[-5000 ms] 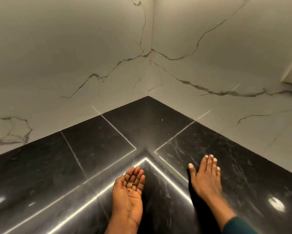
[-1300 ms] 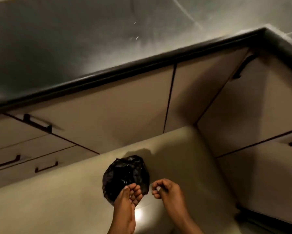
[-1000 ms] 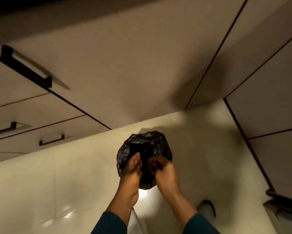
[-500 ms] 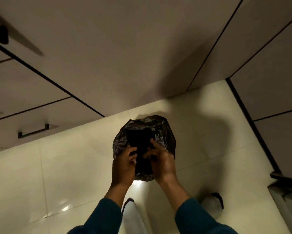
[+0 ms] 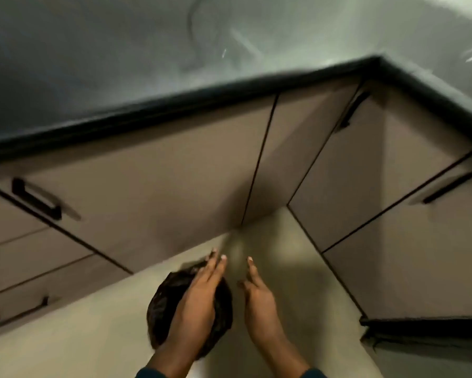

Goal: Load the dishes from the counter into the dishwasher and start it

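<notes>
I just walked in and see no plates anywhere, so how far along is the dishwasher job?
Nothing looks done: no dishes or dishwasher show in this blurred view. In hand: the left hand and right hand are stretched out empty above a black bin bag on the floor, by the closed cabinets below the counter edge. Left: apparently all the loading and starting.

A black counter (image 5: 174,105) runs along the top of the beige cabinets and turns a corner at the right; its surface is blurred, with no dishes discernible
</notes>
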